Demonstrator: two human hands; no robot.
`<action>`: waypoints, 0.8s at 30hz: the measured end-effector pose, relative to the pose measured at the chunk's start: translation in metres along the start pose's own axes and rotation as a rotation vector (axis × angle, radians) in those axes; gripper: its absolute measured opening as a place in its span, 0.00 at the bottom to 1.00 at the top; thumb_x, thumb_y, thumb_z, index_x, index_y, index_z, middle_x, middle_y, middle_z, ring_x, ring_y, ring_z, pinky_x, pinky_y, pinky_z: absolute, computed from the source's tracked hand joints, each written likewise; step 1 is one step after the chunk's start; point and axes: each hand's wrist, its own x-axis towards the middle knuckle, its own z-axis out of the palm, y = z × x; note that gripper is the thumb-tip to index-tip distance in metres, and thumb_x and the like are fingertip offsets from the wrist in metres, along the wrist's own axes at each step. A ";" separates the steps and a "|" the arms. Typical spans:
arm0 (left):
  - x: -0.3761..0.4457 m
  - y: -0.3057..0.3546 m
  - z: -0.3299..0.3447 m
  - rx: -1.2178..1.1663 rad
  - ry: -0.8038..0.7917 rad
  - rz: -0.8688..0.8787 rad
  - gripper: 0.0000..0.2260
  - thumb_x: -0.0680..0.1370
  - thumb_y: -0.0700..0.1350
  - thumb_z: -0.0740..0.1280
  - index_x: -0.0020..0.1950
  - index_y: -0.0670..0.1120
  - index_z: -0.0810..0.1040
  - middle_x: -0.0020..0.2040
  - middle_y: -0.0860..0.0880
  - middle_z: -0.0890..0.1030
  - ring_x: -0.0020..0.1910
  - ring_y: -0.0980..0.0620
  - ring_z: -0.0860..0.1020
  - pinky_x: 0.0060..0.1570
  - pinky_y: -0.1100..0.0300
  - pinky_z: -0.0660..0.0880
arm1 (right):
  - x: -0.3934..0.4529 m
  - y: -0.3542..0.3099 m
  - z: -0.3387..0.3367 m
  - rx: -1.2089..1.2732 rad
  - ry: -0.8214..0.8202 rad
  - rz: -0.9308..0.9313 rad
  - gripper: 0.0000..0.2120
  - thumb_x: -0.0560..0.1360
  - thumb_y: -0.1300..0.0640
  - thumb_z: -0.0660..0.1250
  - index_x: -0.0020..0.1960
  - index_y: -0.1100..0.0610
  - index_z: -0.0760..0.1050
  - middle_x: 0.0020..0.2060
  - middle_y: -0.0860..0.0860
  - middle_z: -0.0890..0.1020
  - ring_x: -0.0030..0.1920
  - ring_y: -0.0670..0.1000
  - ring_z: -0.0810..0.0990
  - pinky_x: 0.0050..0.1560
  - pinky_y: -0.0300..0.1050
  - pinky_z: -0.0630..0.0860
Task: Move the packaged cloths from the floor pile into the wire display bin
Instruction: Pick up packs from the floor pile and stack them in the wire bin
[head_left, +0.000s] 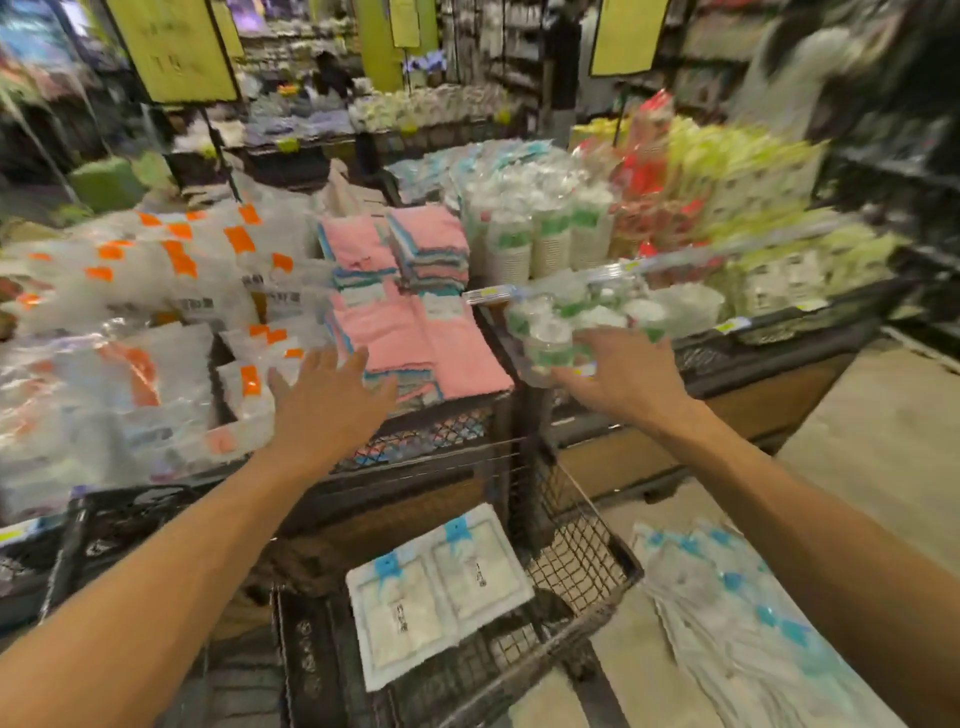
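A pile of clear-wrapped white cloths with blue labels lies on the floor at the lower right. Two more of these packs rest flat in the black wire display bin low in the middle. My left hand is raised over the upper shelf edge, fingers spread, holding nothing. My right hand reaches toward the shelf, fingers apart, just in front of wrapped cups with green print. The whole view is motion-blurred.
The upper shelf holds pink towels, orange-labelled clear packs on the left and stacked paper cups. Yellow-green and red goods fill the right. Yellow signs hang behind. Bare floor shows at right.
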 end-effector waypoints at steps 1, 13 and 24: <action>-0.005 0.012 0.000 0.001 0.014 0.042 0.30 0.82 0.67 0.53 0.81 0.56 0.61 0.82 0.46 0.59 0.81 0.44 0.57 0.76 0.33 0.51 | -0.015 0.012 -0.007 0.013 -0.004 0.047 0.35 0.75 0.26 0.60 0.74 0.46 0.71 0.71 0.50 0.76 0.71 0.57 0.73 0.73 0.70 0.64; -0.086 0.175 0.038 -0.129 -0.149 0.509 0.31 0.81 0.68 0.51 0.81 0.56 0.61 0.82 0.47 0.59 0.80 0.43 0.59 0.75 0.33 0.52 | -0.224 0.148 -0.055 -0.036 0.057 0.602 0.33 0.77 0.32 0.64 0.76 0.48 0.70 0.73 0.50 0.75 0.72 0.56 0.73 0.71 0.61 0.70; -0.131 0.334 0.052 -0.071 -0.210 0.717 0.32 0.81 0.69 0.51 0.82 0.56 0.58 0.82 0.46 0.60 0.80 0.42 0.59 0.77 0.33 0.52 | -0.346 0.276 -0.072 0.058 0.094 0.853 0.33 0.78 0.32 0.63 0.77 0.49 0.68 0.74 0.51 0.74 0.73 0.57 0.72 0.73 0.68 0.67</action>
